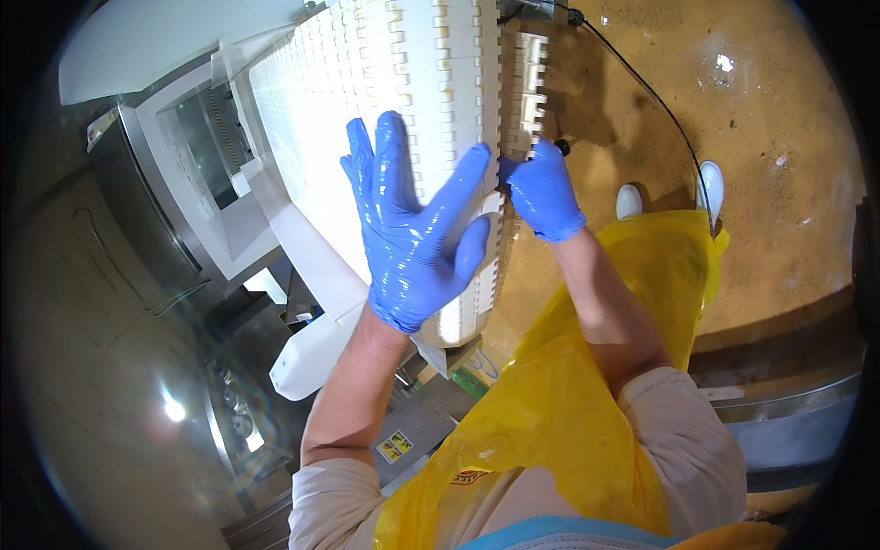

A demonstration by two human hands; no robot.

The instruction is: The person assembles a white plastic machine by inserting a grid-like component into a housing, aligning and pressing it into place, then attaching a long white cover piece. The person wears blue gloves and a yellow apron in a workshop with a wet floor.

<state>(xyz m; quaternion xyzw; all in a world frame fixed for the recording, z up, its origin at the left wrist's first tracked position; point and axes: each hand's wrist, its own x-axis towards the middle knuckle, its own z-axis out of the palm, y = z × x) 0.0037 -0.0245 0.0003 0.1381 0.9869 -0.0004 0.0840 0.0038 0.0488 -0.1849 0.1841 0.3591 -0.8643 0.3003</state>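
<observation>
A white modular conveyor belt (440, 82) with toothed, interlocking links curves down in front of me. My left hand (408, 225), in a shiny blue glove, lies on the belt's face with fingers spread and thumb apart. At the belt's right-hand edge is my right hand (545, 194), also blue-gloved, with its fingers curled in. Its fingertips go in behind the edge, so what they hold is hidden. Just above that hand hangs a narrow toothed belt section (529, 87), separated from the main face by a dark gap.
A black cable (632, 69) runs from the top across the wet, brownish floor (779, 183) toward my white boots (709, 188). Left of the belt stands a pale machine frame (215, 225) with a white, rounded side piece (316, 357). My yellow apron (550, 394) hangs close below the belt.
</observation>
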